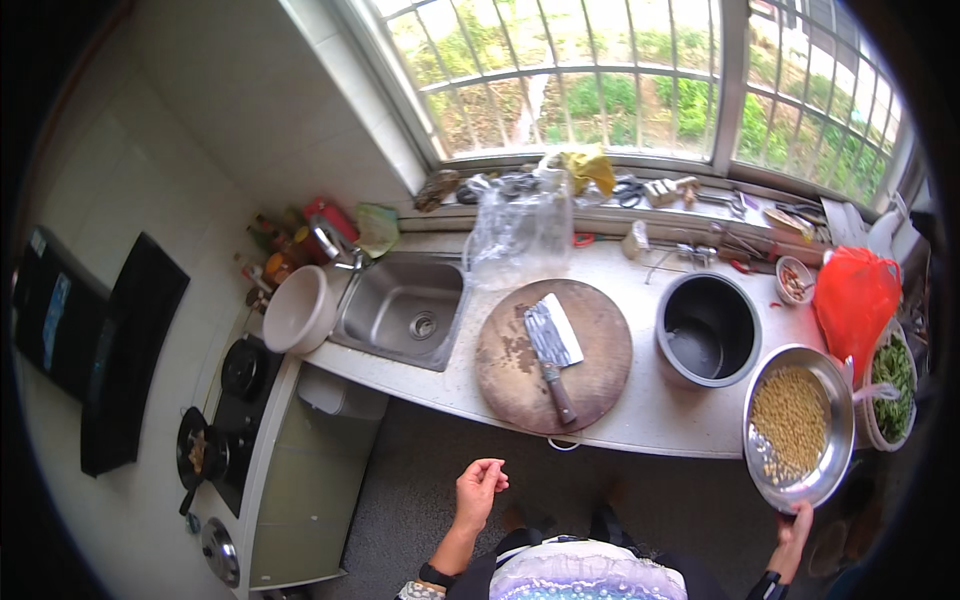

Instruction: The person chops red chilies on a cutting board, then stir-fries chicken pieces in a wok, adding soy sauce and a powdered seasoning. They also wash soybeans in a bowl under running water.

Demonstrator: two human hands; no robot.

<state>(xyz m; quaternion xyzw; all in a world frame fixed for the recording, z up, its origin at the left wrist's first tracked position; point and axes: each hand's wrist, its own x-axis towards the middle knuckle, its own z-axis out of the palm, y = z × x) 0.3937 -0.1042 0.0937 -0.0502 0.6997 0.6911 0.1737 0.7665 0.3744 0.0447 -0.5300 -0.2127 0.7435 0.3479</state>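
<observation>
My right hand [796, 529] grips the near rim of a stainless steel basin [838, 409] at the counter's right front edge. Pale yellow beans [787, 420] lie inside, heaped unevenly. My left hand [480, 484] hovers in front of the counter, fingers curled against the thumb, with nothing visible in it. Beyond it, a round wooden chopping board [604, 337] carries a cleaver [555, 337], its handle pointing towards me. A dark-lined cooker pot [709, 330] stands between board and basin; its interior looks bare apart from a wet sheen at the bottom.
A steel sink [390, 300] lies left of the board, with a pale plastic basin [300, 311] beside it. Clear plastic bags [521, 225] hang over the counter's back. A red bag [855, 300] and a basket of leafy greens [892, 390] flank the steel basin. Far left is a stove [244, 435].
</observation>
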